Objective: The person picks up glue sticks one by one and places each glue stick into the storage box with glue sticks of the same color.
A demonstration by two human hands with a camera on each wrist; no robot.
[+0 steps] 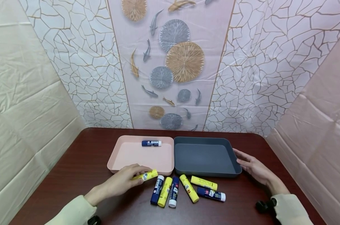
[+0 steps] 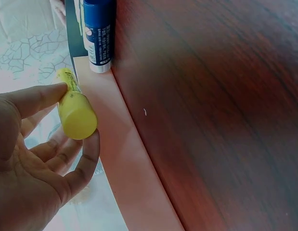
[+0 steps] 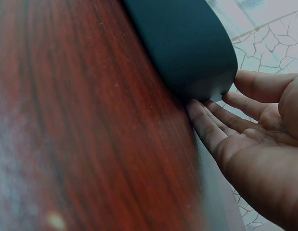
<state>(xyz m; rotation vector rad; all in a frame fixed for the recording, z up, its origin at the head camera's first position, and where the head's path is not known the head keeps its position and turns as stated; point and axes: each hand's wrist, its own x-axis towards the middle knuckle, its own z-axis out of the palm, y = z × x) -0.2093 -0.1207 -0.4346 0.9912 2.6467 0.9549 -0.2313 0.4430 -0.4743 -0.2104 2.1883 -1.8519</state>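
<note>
My left hand (image 1: 127, 178) pinches a yellow glue stick (image 1: 148, 175) between thumb and fingers, at the front edge of the pink tray (image 1: 112, 157). In the left wrist view the yellow stick (image 2: 79, 113) points end-on toward the camera. Inside the pink tray, near its back, lies a blue glue stick (image 1: 151, 143). My right hand (image 1: 255, 168) touches the right side of the dark grey tray (image 1: 205, 173). Its fingers (image 3: 211, 130) look fairly straight against the tray's outer wall in the right wrist view, the thumb near the rim.
Several blue and yellow glue sticks lie in front of the trays, among them a blue one (image 1: 157, 190), a yellow one (image 1: 189, 188) and a blue one with a white end (image 1: 211, 194). A brown wooden table (image 1: 79, 168) carries everything; patterned curtains (image 1: 170, 93) surround it.
</note>
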